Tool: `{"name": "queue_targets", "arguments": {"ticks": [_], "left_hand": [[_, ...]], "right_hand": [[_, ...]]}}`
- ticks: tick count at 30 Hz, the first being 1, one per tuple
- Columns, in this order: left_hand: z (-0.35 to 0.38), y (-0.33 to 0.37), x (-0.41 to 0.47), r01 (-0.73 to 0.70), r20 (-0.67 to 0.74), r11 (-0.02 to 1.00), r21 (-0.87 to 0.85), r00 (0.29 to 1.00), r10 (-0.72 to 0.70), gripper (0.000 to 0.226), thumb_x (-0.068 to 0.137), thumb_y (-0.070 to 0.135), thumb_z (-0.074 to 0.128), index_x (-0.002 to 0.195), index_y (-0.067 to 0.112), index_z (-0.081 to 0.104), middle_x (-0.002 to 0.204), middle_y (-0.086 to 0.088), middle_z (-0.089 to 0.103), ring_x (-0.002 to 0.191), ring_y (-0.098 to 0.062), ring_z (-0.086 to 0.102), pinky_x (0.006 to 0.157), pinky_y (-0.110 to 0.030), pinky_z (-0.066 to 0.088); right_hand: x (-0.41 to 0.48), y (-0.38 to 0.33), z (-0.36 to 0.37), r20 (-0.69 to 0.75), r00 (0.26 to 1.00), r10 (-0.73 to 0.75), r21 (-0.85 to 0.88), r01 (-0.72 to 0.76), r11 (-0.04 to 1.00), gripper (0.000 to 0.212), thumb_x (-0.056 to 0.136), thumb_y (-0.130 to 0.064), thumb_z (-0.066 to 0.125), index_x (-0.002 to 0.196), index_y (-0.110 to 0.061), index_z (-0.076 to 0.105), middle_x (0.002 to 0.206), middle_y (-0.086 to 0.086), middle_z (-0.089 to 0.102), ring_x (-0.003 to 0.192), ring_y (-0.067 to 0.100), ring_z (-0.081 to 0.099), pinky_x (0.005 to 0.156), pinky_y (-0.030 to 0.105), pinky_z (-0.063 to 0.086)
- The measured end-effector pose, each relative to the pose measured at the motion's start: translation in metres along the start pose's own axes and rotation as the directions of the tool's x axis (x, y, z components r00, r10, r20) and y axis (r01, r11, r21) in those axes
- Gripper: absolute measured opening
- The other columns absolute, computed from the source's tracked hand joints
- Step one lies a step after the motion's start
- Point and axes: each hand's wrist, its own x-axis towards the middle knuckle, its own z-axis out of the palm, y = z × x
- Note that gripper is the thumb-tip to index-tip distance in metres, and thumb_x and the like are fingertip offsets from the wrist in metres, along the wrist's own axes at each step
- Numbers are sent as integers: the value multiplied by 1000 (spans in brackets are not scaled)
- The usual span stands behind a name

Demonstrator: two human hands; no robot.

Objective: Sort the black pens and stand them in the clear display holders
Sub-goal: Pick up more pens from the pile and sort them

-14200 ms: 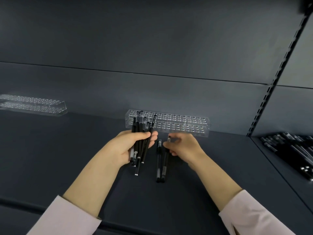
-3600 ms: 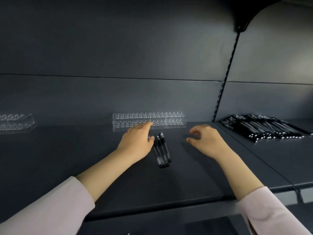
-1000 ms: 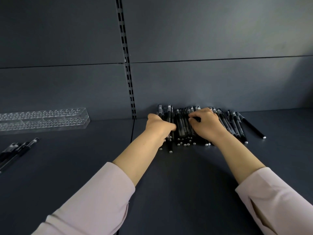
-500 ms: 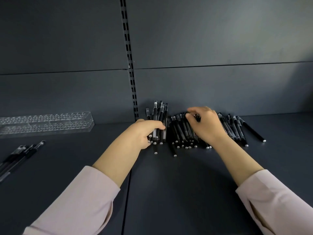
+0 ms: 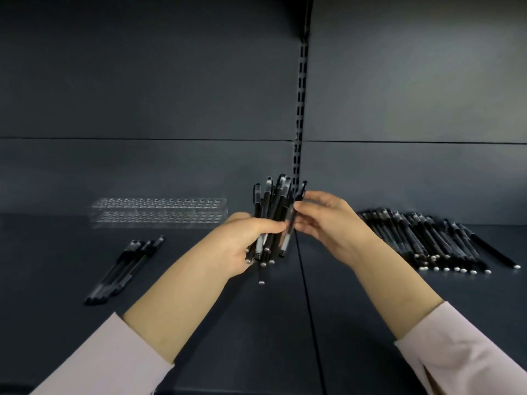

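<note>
While our left hand (image 5: 242,246) grips a bundle of black pens (image 5: 272,220) nearly upright above the shelf (image 5: 199,323), our right hand (image 5: 328,223) pinches one pen in it. Loose pens (image 5: 125,269) lie left, the clear holder (image 5: 159,213) behind, a pile (image 5: 427,243) right.

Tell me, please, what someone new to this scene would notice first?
The eye lands on the bundle of black pens held upright at the centre, gripped in the left hand while the right hand pinches one pen at its edge. Next comes the big pile of pens lying on the shelf to the right. To the left sit an empty clear holder against the back wall and a few loose pens in front of it.
</note>
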Motion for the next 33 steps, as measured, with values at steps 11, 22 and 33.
{"name": "queue_targets", "arguments": {"ticks": [11,22,33], "left_hand": [[-215,5,-38,-48,3,994,-101,999,49,15,90,0,64,103,-2,70,98,-11,76,79,-15,73,65,-27,60],[-300,-11,-43,-52,-10,993,-108,999,51,12,93,0,60,97,-2,71,98,-13,76,85,-19,74,72,-28,61],[-308,-15,-35,1,-6,1000,-31,1000,-1,17,95,7,59,107,9,71,100,3,77,99,-11,70,80,-32,55]], "right_hand": [[-1,32,192,28,999,-40,-77,42,996,51,91,-2,57,132,-31,47,89,9,64,73,14,59,60,20,52],[15,88,245,-122,992,13,-556,-79,828,55,85,-4,57,135,-26,49,79,7,62,63,16,60,58,24,53],[17,97,247,-84,996,-12,-642,-45,765,22,84,-20,72,105,-16,67,81,3,61,63,19,63,72,35,59]]}}
